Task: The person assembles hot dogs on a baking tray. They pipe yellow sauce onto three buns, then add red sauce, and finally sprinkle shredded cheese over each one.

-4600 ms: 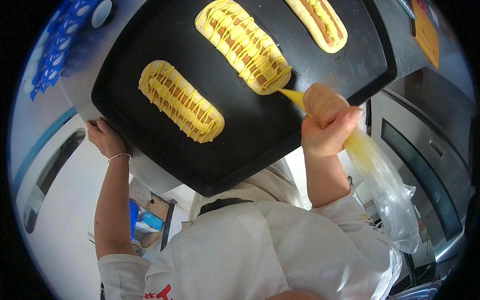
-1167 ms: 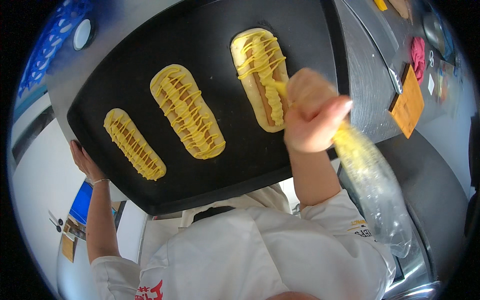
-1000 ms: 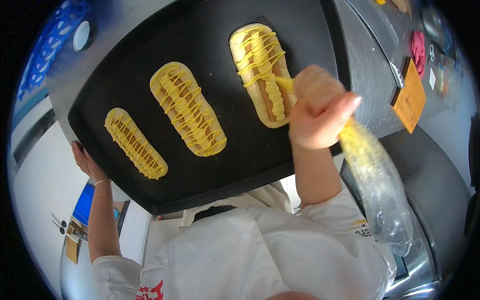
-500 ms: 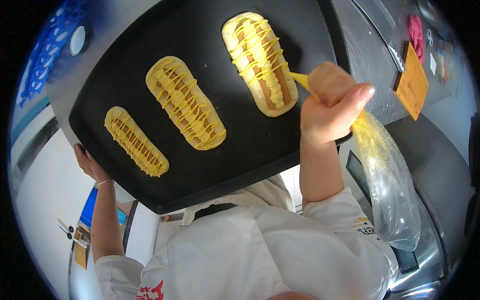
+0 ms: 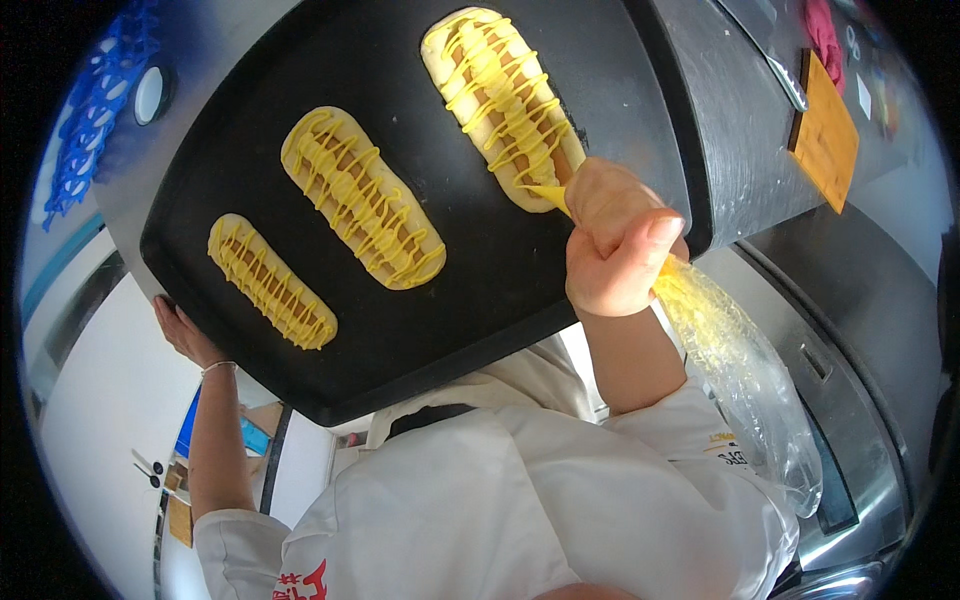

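A: Where's our piping bag [image 5: 740, 370]?
B: In our right hand [image 5: 620, 240], tip at the near end of the right bun [image 5: 500, 105]. We can't tell if it touches or hangs just above. Yellow sauce sits in the front part; slack clear plastic trails down past our right sleeve [image 5: 670, 430].

A: Right fingers?
B: Curled all the way round the bag's neck, no gap we can see, thumb lying over the top.

A: Buns?
B: Three in a slanted row, apart from each other, brown strips along the middle. Left bun [image 5: 272, 282] and middle bun [image 5: 362, 197] have yellow zigzags end to end. On the right one, lines run down to about where our tip is.

A: They're on what?
B: Black tray [image 5: 420, 335], on a metal table [image 5: 740, 120]. Near corner sticks out past the table toward our white jacket [image 5: 430, 500].

A: Left hand [image 5: 187, 332]?
B: At the tray's left edge, fingers straight and together, thumb hidden. We can't tell if it grips. Thin bracelet [image 5: 218, 367] on that wrist.

A: Further out?
B: Right: wooden board [image 5: 826, 140], pink cloth [image 5: 823, 40] just beyond. Far left: blue plastic lattice [image 5: 95, 115].
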Tool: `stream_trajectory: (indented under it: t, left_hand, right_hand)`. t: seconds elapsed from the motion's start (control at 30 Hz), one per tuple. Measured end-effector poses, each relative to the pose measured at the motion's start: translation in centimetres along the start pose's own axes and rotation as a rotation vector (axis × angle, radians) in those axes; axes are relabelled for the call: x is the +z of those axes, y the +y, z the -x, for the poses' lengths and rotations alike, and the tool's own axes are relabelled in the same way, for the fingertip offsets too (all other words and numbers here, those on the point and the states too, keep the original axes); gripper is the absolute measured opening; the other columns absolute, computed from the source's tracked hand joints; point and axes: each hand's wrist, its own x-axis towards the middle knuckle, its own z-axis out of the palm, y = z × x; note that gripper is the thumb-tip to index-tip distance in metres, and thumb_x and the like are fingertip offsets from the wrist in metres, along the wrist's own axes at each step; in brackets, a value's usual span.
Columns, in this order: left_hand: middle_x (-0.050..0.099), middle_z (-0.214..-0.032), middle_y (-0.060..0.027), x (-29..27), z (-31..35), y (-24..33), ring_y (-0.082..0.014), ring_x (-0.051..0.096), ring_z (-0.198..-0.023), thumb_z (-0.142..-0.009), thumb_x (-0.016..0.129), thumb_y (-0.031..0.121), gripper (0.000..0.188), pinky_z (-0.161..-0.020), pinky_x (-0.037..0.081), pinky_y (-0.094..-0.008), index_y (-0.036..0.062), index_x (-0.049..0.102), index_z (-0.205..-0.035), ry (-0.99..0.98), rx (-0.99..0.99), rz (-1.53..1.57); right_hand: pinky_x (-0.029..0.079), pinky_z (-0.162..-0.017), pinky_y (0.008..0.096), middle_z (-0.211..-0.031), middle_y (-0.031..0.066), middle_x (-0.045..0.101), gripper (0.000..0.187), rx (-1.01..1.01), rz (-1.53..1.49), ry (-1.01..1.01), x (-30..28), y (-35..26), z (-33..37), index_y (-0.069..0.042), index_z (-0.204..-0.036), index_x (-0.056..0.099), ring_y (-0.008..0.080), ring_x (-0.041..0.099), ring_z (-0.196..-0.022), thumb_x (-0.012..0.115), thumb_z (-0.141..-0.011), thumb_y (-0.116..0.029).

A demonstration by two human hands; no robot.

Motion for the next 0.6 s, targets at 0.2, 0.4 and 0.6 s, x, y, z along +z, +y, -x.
stream_trajectory:
  t: [0.2,0.4,0.6]
  left_hand:
    - [0.037,-0.152,-0.0092,0.4,-0.2,-1.5,-0.0276,0.032,-0.14,-0.104,0.034,0.037,0.05,-0.118,0.022,-0.0388,0.0107,0.039,-0.145,0.035,0.064,0.006]
    - [0.038,-0.151,-0.0106,0.3,-0.1,-1.3,-0.0282,0.034,-0.14,-0.103,0.035,0.033,0.048,-0.117,0.024,-0.0391,0.0092,0.041,-0.145,0.048,0.112,0.015]
    - [0.039,-0.15,-0.0112,0.4,-0.1,-2.3,-0.0285,0.034,-0.139,-0.104,0.034,0.034,0.048,-0.117,0.024,-0.0389,0.0088,0.041,-0.145,0.051,0.119,-0.01]
  right_hand:
    - [0.024,-0.048,0.0319,-0.049,0.0018,0.032,0.058,0.098,0.032,0.232,-1.7,0.3,-1.5,-0.011,-0.057,0.03,0.0163,0.029,-0.045,0.031,-0.105,-0.042]
    - [0.027,-0.048,0.0332,-0.049,0.0024,0.037,0.055,0.019,0.019,0.0,-1.3,-0.1,1.5,-0.011,-0.057,0.032,0.0167,0.033,-0.044,0.034,-0.105,-0.038]
    - [0.023,-0.048,0.0327,-0.048,0.0019,0.032,0.058,0.175,0.095,0.322,-3.2,0.6,0.4,-0.01,-0.056,0.03,0.0162,0.028,-0.044,0.033,-0.105,-0.042]
